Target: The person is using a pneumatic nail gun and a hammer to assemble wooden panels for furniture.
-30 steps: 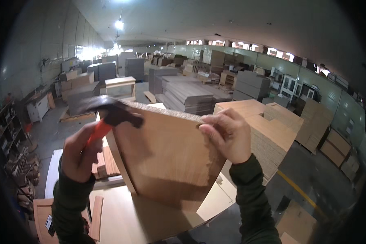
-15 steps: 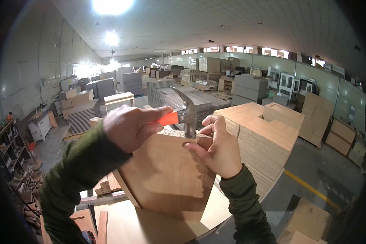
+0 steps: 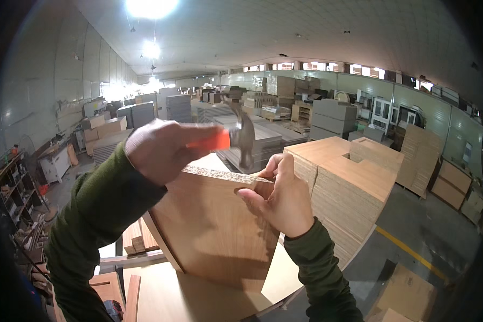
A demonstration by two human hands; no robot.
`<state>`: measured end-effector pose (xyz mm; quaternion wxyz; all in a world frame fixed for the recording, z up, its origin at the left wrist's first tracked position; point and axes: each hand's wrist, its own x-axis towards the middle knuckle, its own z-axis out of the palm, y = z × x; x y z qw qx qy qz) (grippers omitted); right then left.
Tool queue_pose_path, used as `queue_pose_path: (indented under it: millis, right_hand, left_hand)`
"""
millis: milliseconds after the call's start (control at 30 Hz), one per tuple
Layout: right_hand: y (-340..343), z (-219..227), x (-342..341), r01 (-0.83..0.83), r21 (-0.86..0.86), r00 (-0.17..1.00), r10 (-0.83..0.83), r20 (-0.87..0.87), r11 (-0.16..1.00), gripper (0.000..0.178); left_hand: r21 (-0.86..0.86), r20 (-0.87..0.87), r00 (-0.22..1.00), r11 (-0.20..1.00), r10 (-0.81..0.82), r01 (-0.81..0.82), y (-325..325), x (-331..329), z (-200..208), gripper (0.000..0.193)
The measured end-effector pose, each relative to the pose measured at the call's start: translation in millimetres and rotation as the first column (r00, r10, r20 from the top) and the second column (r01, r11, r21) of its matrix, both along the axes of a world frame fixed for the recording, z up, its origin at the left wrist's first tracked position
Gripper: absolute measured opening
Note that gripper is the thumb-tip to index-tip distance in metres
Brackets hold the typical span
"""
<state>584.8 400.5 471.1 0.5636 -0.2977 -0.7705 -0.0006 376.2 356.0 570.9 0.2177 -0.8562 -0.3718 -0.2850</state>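
— Board (image 3: 209,225), big and brown, stood up on edge over the flat panel (image 3: 188,300) down low. Rough crumbly top edge up high.

— And past the board?

— Tall stack of cut boards (image 3: 349,177), off to the right of the board, well apart.

— Hands?

— Right hand (image 3: 282,198) at the board's top right corner, fingers curled over the edge, thumb on the near face. Holding the board steady. Left hand (image 3: 163,150) just above the board's top edge, shut tight round an orange handle.

— Of what?

— Hammer (image 3: 236,140). Dark head up above the board's top edge, near the right fingers, not touching the wood.

— Which step, then?

— Looks like hammering on the top edge, mid-swing. Next hit probably needs good aim, straight down, clear of those fingers, with the board kept from wobbling.
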Motion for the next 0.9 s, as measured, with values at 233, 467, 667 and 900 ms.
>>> queue_pose_path:
  millis: [233,467,667,900]
  right_hand:
    - [-4.1,-1.4,-3.0,0.025,0.0,0.999,-0.025,0.021,1.0,0.05]
    - [14.9,-3.0,-15.3,0.018,0.17,0.988,-0.044,0.151,0.985,0.017]
    - [53.1,7.3,-1.3,-0.064,-0.022,0.984,0.067,0.163,0.998,0.012]
    - [67.2,-3.0,23.3,0.211,-0.081,0.936,-0.177,0.304,0.974,0.025]
  left_hand:
    - [-0.013,-0.124,0.984,0.991,0.131,-0.134,-13.0,1.8,-12.0,0.034]
    - [-0.133,0.29,0.95,0.988,0.114,-0.078,-38.1,-37.0,-37.7,0.037]
    - [-0.385,0.782,0.506,0.92,0.363,-0.065,-108.0,-116.7,-157.1,0.036]
    - [-0.737,0.675,-0.372,0.614,0.638,-0.283,-258.8,-233.6,-415.1,0.047]
